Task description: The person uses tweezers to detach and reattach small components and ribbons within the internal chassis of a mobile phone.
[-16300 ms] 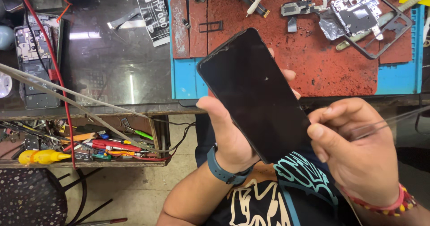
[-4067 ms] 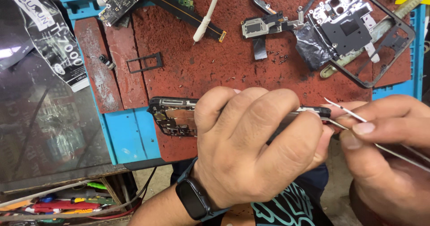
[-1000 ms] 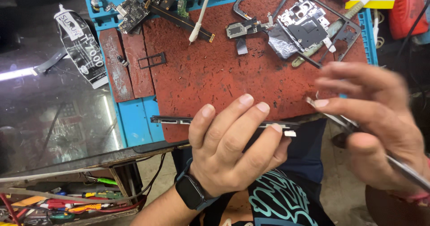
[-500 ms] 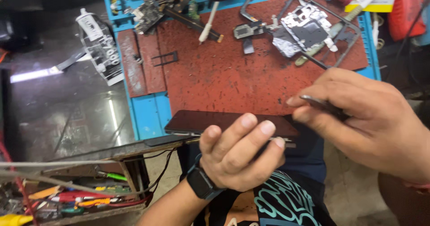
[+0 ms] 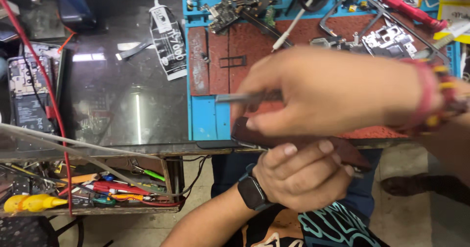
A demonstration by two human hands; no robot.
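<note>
**Phone gripped at bench edge, tweezers crossing above it**

I find the left hand (image 5: 301, 176) closed around a dark phone (image 5: 345, 151), fingers wrapped over its near edge. The phone sits just off the front lip of the workbench (image 5: 122, 105), tilted, partly over the person's lap and partly hidden by both hands. The wrist carries a dark smartwatch (image 5: 252, 193).

The right hand (image 5: 333, 93) is blurred by motion. Its fingers are pinched together on a pair of metal tweezers (image 5: 240, 98), whose tips point left over the red and blue repair mat (image 5: 208, 124). The tips are clear of the phone, above it.

My judgement on technique: the phone is held in the air with no support under it. Resting its far edge on the mat would steady it before fine tool work. I would bring the tweezers in slowly, since the supporting fingers lie close to the working edge.

Surroundings noted: a glue tube (image 5: 168, 39) lies on the dark bench surface beside the mat. A bare phone frame (image 5: 387, 34) and loose circuit boards (image 5: 235, 5) crowd the mat's far side. A red-handled screwdriver (image 5: 409, 10) lies near the top right. A second opened handset (image 5: 27, 98) rests far left. A red cable (image 5: 46, 95) runs down across the bench, and a lower shelf of hand tools (image 5: 73, 193) sits underneath. None of these obstruct the hands directly.
</note>
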